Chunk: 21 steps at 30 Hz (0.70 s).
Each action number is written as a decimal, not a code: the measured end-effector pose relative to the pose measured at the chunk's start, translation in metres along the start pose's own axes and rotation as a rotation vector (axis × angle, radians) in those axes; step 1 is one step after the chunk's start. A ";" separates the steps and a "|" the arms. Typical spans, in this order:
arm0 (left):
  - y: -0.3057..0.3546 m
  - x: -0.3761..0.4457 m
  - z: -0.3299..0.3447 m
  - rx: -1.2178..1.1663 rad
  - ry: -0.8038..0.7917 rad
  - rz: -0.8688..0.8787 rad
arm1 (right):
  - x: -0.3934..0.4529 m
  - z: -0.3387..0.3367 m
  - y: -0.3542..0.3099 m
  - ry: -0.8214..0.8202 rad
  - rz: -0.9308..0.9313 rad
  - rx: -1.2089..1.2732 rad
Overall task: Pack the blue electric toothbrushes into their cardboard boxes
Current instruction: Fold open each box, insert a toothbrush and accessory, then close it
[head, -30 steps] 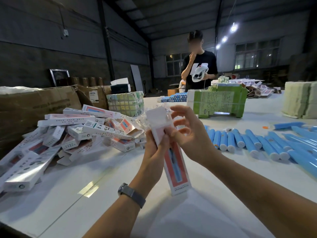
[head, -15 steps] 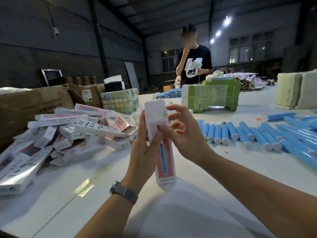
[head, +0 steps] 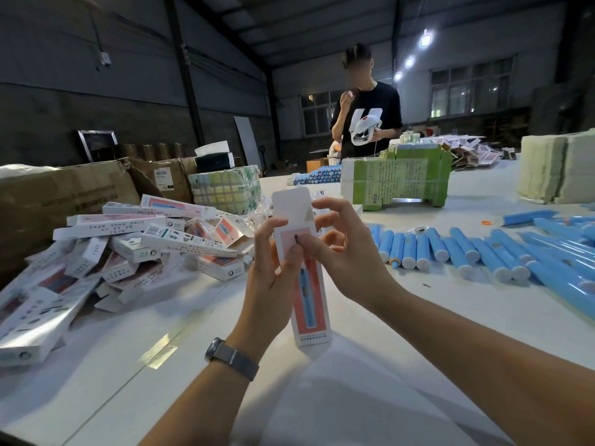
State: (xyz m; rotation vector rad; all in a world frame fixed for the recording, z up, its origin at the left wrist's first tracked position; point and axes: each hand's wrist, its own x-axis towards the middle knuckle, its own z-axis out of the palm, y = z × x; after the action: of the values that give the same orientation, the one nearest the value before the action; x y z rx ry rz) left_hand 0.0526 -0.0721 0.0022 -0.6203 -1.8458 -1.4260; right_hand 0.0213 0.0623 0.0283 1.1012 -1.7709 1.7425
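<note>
- The held box (head: 309,284) stands upright between both hands, above the table (head: 128,365).
- The box pile (head: 128,249) lies left of it.
- The toothbrushes (head: 467,249) lie in a row right.

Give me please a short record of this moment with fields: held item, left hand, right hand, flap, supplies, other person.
held item: toothbrush box, upright above the white table
left hand: grips the box's side
right hand: fingers at the box's top
flap: open, pointing up
supplies: blue toothbrushes at right, pile of boxes at left
other person: standing across the table
</note>
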 end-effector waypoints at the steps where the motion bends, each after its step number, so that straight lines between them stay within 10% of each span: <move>1: 0.000 0.000 0.000 -0.006 0.002 -0.004 | 0.000 0.000 0.001 -0.002 -0.001 -0.008; 21: -0.001 0.000 -0.001 -0.039 0.040 -0.025 | 0.008 -0.011 -0.003 -0.032 0.050 0.028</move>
State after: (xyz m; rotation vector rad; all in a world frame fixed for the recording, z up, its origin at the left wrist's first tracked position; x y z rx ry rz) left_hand 0.0521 -0.0734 0.0013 -0.5855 -1.8042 -1.4827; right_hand 0.0161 0.0708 0.0376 1.1104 -1.8131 1.7934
